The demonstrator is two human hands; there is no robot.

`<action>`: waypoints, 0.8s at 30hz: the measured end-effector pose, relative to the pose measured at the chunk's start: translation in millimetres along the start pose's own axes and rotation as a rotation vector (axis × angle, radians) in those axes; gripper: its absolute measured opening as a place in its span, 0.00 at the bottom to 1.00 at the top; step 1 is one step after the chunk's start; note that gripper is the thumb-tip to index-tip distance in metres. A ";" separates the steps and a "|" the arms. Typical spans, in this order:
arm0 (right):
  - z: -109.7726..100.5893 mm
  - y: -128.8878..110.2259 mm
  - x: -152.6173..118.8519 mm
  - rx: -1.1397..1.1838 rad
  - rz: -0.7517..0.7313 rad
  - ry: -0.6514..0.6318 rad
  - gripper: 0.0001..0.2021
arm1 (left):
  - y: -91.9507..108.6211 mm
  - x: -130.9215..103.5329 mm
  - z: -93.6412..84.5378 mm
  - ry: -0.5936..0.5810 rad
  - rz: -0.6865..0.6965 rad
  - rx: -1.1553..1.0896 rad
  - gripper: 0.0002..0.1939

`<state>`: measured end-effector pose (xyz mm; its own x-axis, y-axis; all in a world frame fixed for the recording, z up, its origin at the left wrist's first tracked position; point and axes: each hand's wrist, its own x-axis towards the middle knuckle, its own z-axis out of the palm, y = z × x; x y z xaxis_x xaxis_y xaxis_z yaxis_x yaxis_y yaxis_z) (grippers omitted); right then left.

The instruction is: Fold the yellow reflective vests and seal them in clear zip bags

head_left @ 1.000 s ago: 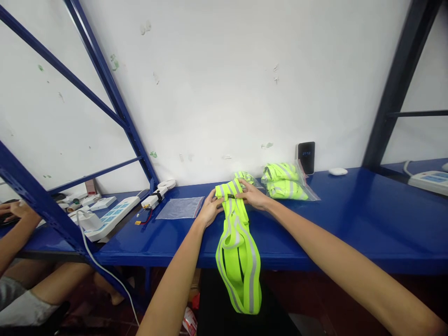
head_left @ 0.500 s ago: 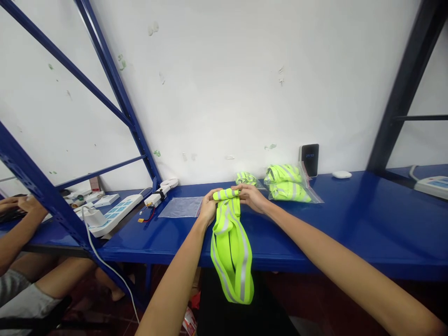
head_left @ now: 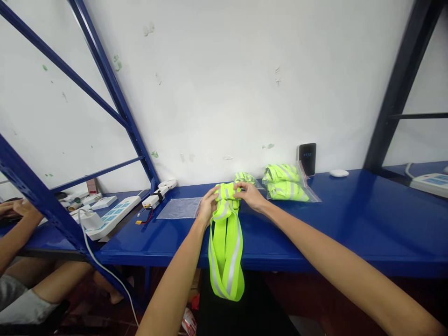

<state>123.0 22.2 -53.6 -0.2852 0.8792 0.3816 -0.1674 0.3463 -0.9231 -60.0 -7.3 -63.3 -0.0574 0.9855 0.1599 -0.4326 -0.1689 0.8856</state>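
A neon-yellow reflective strap (head_left: 226, 252) with silver stripes is bunched in folds at its upper end. Its long loop hangs down over the blue table's front edge. At the left side of the folds, my left hand (head_left: 207, 205) is closed on the strap. My right hand (head_left: 250, 195) pinches the folded end from the right. Flat on the table, left of my left hand, lies a clear plastic bag (head_left: 179, 208). Beyond my right hand are clear bags packed with similar yellow straps (head_left: 287, 182) and a smaller yellow bundle (head_left: 245, 177).
A black clock-like device (head_left: 307, 159) leans by the wall near a white case (head_left: 339, 173). To the left are a white fan (head_left: 167, 185), a power strip (head_left: 119, 215) and a blue rack post (head_left: 45, 200). A co-worker's arm (head_left: 21, 233) shows at far left.
The strap's top end has gone from a narrow roll to a wider stack of folds. Its hanging loop has swung slightly left, and my right fingers have curled in closer.
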 end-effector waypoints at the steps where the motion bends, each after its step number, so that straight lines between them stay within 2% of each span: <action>1: -0.1 -0.1 0.1 -0.018 -0.015 0.013 0.11 | -0.1 -0.6 1.0 0.005 -0.005 0.016 0.31; 3: -0.3 -1.5 -0.2 -0.021 -0.045 0.037 0.12 | -1.0 -1.7 2.2 -0.009 -0.045 0.052 0.39; 5: -0.4 -4.0 -0.9 0.012 -0.056 0.040 0.18 | -2.1 -3.2 3.0 -0.059 -0.097 0.082 0.36; 7: -0.4 -6.3 -1.7 0.048 -0.041 0.033 0.31 | -2.1 -5.7 4.3 -0.120 -0.121 0.092 0.30; 9: -0.3 -6.6 -2.0 0.066 -0.020 0.024 0.41 | -0.7 -8.8 6.3 -0.130 -0.111 0.088 0.29; 10: -0.2 -5.8 -2.0 0.068 -0.012 0.015 0.43 | 0.3 -10.2 7.4 -0.118 -0.097 0.089 0.30; 14: 1.1 2.1 -3.5 0.051 0.027 -0.048 0.38 | 3.2 -10.9 7.5 -0.064 -0.026 0.070 0.34; 17: 3.7 6.1 -6.8 0.092 0.158 -0.095 0.34 | 1.9 -6.2 1.3 -0.053 0.043 0.020 0.35; 21: 6.8 3.5 -10.1 0.219 0.329 -0.224 0.24 | -2.6 -0.1 -7.2 -0.005 0.112 0.054 0.25; 24: 8.9 -0.3 -11.2 0.320 0.375 -0.194 0.23 | -5.7 1.7 -8.9 0.026 0.139 0.115 0.16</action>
<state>117.9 9.4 -57.3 -0.5451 0.8364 0.0576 -0.2908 -0.1243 -0.9487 -65.6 -4.4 -71.9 -0.1336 0.9524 0.2741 -0.3129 -0.3030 0.9002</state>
